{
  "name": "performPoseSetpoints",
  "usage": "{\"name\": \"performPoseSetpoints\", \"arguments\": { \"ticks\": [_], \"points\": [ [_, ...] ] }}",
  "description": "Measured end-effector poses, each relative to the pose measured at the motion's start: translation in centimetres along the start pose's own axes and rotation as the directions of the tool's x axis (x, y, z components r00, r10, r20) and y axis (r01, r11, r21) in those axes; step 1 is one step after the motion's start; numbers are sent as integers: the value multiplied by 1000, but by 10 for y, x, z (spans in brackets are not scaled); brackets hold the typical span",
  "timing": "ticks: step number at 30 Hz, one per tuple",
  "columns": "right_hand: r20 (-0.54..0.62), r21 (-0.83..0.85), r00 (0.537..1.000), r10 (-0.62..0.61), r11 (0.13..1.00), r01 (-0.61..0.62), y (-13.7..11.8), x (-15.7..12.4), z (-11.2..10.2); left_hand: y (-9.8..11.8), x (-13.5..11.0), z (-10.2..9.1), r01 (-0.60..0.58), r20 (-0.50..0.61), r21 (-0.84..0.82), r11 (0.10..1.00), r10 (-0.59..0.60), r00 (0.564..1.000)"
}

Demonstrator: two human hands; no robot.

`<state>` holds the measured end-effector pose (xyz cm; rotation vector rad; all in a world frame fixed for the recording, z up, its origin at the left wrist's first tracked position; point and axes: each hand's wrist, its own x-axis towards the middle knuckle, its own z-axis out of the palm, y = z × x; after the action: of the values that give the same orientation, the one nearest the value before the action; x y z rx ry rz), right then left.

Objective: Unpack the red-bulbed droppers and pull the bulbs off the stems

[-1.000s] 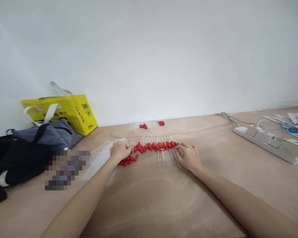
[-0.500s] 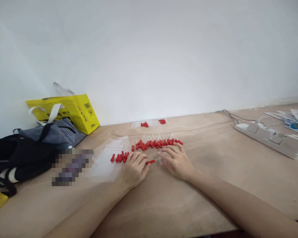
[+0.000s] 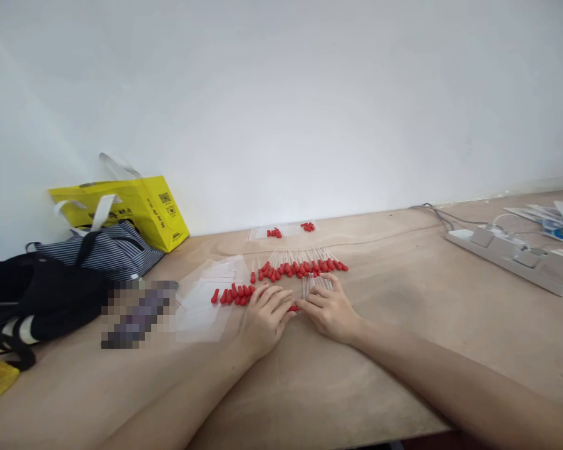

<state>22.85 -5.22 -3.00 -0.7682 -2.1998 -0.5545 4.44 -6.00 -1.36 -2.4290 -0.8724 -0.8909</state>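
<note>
Between my two hands, low over the table, is a dropper with a red rubber bulb. My left hand is closed on the bulb end. The fingertips of my right hand pinch it from the other side and hide its glass tube. Under and just beyond my right fingers lie loose clear glass tubes. Loose red bulbs are grouped beside my left hand, partly covered by it. Past both hands spreads a row of assembled droppers, bulbs toward me and tubes pointing away.
Clear plastic bags lie left of my left hand. More red-bulbed droppers rest on a clear bag by the wall. A yellow bag, striped bag and black bag stand left. A power strip with plugs lies right.
My hands have come closer together. My left hand moved right with the bulb, and my right fingertips now meet it, covering the tube that showed between them before.
</note>
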Motion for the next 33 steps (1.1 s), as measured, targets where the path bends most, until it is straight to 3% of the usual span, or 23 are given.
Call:
{"name": "performPoseSetpoints", "arguments": {
  "ticks": [10,19,21,24,26,28,30,33],
  "points": [
    [5,4,1000,-20,1000,20,1,-4,-1,0,-1,-7,-7,89,12,1000,6,996],
    [-5,20,1000,6,1000,-6,1,-5,-6,0,-3,-8,-11,64,-19,1000,12,998],
    [14,12,1000,24,1000,-24,5,-8,-8,-3,-5,-9,23,48,-30,999,-22,999],
    [72,16,988,138,990,-139,17,-12,-11,-12,-7,-12,170,13,-68,983,-169,985],
    [122,44,959,255,964,-262,26,-13,-12,-21,-5,-16,314,1,-121,942,-316,949],
    [170,70,918,358,925,-374,34,-14,-12,-36,-4,-23,485,18,-161,860,-488,872],
    [205,76,880,429,889,-451,42,-16,-12,-57,-6,-30,660,56,-163,733,-661,748],
    [217,41,817,534,831,-555,49,-20,-13,-92,-18,-39,838,136,-138,528,-828,544]
  ]
}}
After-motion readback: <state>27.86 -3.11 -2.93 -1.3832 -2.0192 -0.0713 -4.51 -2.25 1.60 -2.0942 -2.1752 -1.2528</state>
